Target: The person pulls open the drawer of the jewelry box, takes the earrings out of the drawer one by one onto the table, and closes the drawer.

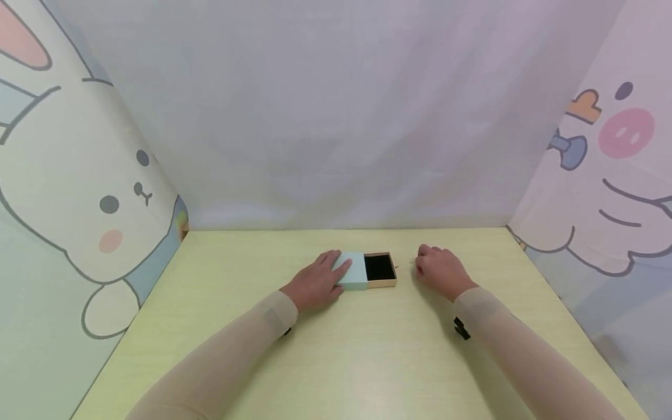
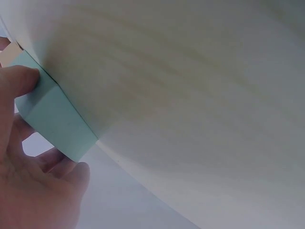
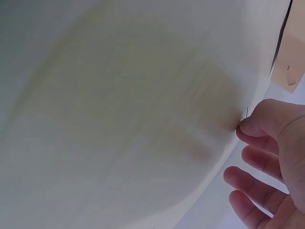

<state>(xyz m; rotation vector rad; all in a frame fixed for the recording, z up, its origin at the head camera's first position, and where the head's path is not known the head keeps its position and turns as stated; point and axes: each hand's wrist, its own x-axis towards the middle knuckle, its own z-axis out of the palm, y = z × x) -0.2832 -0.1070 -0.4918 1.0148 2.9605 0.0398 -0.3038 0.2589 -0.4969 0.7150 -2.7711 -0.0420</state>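
A light-blue drawer box (image 1: pixel 353 274) lies on the table, its tan inner tray (image 1: pixel 382 284) slid part way out to the right. Black lining covers the tray's inside, and a small pull tab (image 1: pixel 396 267) sticks out from its right end. My left hand (image 1: pixel 317 283) grips the blue sleeve, thumb on the near side in the left wrist view and fingers over the top and far side. Right of the tray, my right hand (image 1: pixel 441 270) pinches a tiny thin piece (image 3: pixel 247 112) between thumb and forefinger, low over the table; its kind is too small to tell.
The pale wooden table (image 1: pixel 357 350) runs back to a plain light curtain (image 1: pixel 336 116). Cartoon-printed panels, one with a rabbit (image 1: pixel 79 175) and one with a pink-nosed figure (image 1: pixel 625 175), stand along the left and right sides.
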